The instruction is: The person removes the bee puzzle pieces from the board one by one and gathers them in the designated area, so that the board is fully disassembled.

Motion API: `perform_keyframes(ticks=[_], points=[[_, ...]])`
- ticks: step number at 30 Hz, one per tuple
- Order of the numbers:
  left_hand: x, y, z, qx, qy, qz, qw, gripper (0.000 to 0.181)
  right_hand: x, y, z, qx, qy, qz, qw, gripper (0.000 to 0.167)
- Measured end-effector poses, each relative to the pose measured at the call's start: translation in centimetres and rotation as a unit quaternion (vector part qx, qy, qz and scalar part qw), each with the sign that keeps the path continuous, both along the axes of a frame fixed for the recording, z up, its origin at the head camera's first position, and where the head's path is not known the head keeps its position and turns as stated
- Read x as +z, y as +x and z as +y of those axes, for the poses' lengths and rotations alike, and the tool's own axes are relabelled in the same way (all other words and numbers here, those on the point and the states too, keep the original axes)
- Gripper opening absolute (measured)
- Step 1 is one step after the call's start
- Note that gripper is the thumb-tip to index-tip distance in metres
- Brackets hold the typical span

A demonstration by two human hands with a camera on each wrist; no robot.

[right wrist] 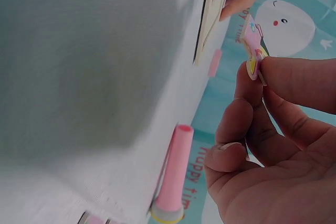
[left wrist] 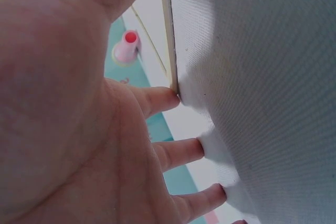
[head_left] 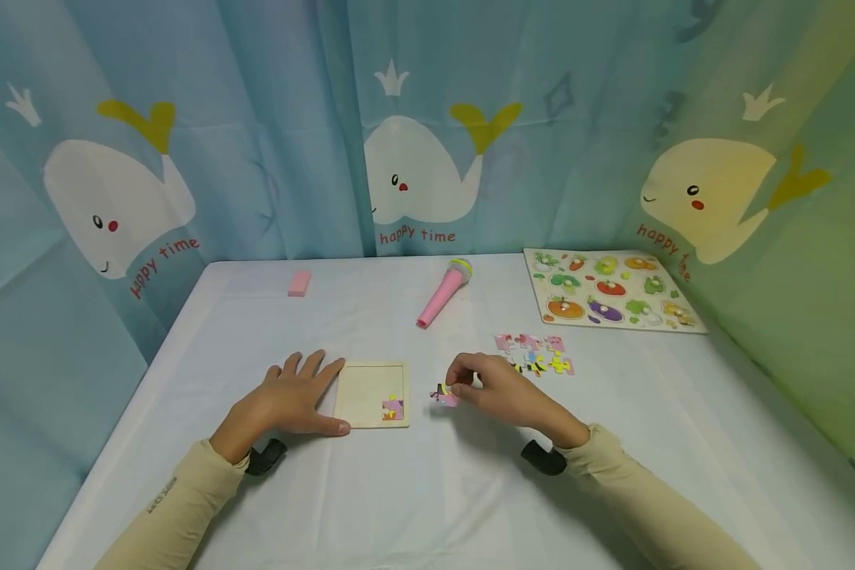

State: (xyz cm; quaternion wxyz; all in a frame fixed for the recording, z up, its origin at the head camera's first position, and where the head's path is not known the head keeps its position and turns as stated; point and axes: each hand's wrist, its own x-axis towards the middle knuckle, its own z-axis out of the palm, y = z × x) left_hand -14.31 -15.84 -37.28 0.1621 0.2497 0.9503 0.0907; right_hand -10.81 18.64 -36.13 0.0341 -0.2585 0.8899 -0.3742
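My left hand (head_left: 288, 404) lies with fingers spread at the left side of a square wooden puzzle tray (head_left: 359, 388); thumb and index finger touch its edge. One pink and yellow puzzle piece (head_left: 393, 409) sits in the tray's lower right corner. Right of the tray, my right hand (head_left: 495, 388) pinches another puzzle piece (right wrist: 254, 45) between thumb and index finger, held above the table. Its printed side shows pink, yellow and dark patches. Several loose puzzle pieces (head_left: 556, 343) lie in rows beyond the right hand, which partly hides them.
A pink toy microphone (head_left: 442, 299) lies behind the tray. At the back right is a vegetable peg board (head_left: 613, 289), and at the back left a small pink block (head_left: 299, 283). The white-covered table (head_left: 370, 507) meets curtains (head_left: 278, 158) with printed whales.
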Motion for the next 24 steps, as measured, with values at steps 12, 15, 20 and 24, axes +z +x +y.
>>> perform_keyframes(ticks=[12,15,20,24], points=[[0.0,0.1,-0.1,-0.004,0.007,0.001,1.0,0.11,-0.1,0.5,2.6,-0.039,-0.004,0.005,0.9992,0.013],[-0.1,0.1,-0.1,-0.006,0.009,0.0,0.9999,0.11,0.0,0.8,3.4,-0.05,-0.002,0.002,0.9988,0.012],[-0.1,0.1,-0.2,-0.008,0.012,-0.006,0.9999,0.111,0.0,1.2,4.8,-0.067,0.007,-0.003,0.9977,0.012],[0.0,-0.1,-0.2,-0.005,0.013,-0.009,0.9999,0.111,0.1,1.3,5.8,-0.077,0.004,0.0,0.997,0.013]])
